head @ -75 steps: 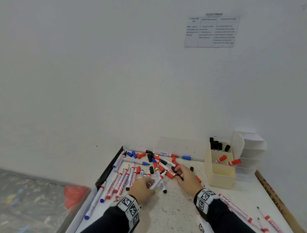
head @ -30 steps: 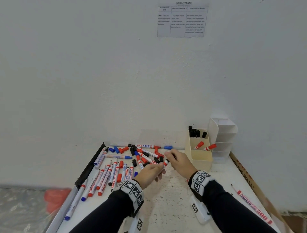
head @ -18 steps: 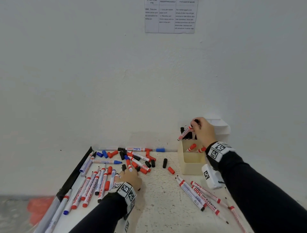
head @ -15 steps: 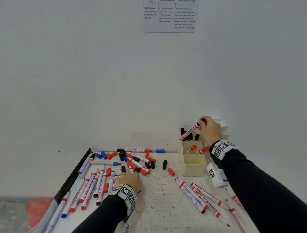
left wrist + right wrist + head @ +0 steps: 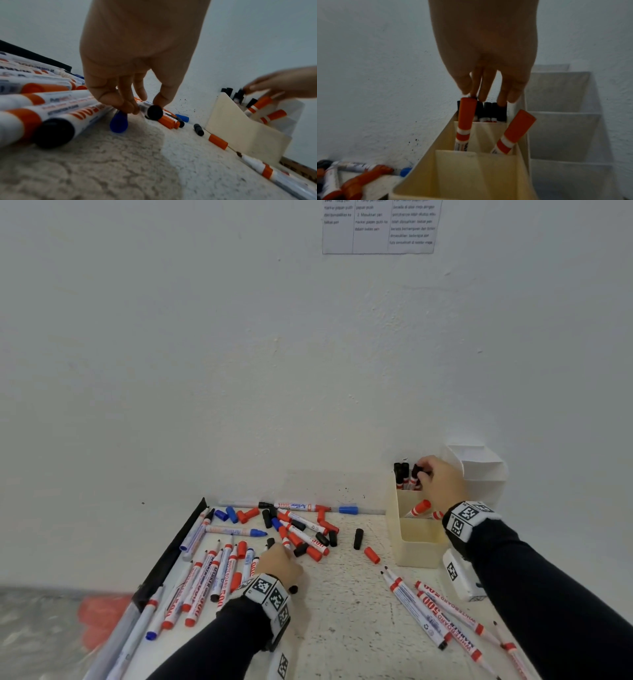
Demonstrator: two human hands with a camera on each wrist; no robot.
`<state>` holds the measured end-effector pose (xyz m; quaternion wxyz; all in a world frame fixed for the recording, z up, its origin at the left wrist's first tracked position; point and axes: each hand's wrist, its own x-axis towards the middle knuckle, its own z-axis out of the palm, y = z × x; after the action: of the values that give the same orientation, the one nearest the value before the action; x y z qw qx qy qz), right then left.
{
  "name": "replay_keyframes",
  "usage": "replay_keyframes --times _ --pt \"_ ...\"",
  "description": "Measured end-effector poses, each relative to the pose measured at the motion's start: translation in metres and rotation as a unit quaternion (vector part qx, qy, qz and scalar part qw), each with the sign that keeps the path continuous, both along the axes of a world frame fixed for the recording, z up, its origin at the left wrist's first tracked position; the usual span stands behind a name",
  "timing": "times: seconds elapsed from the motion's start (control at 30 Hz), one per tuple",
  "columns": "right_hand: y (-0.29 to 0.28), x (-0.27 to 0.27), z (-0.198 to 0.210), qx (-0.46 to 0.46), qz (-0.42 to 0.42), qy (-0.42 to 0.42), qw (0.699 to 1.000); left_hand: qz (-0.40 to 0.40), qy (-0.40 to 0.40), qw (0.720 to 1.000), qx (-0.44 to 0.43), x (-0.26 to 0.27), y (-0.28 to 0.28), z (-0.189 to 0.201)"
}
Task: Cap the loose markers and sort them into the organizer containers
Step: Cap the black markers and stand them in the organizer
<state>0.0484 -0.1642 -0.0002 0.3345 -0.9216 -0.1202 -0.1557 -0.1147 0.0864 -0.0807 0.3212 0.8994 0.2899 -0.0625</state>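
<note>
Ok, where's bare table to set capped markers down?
Bare table lies between the left hand and the uncapped markers at front right. The cream organizer has an empty front compartment. The marker pile by the wall is crowded.

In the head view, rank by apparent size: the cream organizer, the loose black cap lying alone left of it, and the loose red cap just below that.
1. Cream organizer, by far the largest.
2-3. Loose black cap and loose red cap: they look about alike, so I won't rank them.
</note>
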Motion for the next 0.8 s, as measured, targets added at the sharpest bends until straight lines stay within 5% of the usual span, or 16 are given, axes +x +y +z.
replay_keyframes --times 0.13,0.37,0.5,0.8 --pt "0.001 0.001 -0.015 -0.120 0.012 0.117 0.986 0.067 -0.021 0.995 -0.065 -0.001 0.006 0.007" --pt "0.021 -0.021 -0.005 -0.124 -0.016 0.016 0.992 0.130 -0.021 0.980 -0.152 -0.013 0.017 0.017" --pt "0.042 -0.047 -0.005 -0.031 0.068 -0.013 0.997 0.144 -0.038 0.969 -0.199 -0.024 0.023 0.021" --pt "0.089 -0.085 -0.057 -0.190 0.203 0.218 0.936 0.109 -0.042 0.963 -0.244 -0.048 0.035 0.029"
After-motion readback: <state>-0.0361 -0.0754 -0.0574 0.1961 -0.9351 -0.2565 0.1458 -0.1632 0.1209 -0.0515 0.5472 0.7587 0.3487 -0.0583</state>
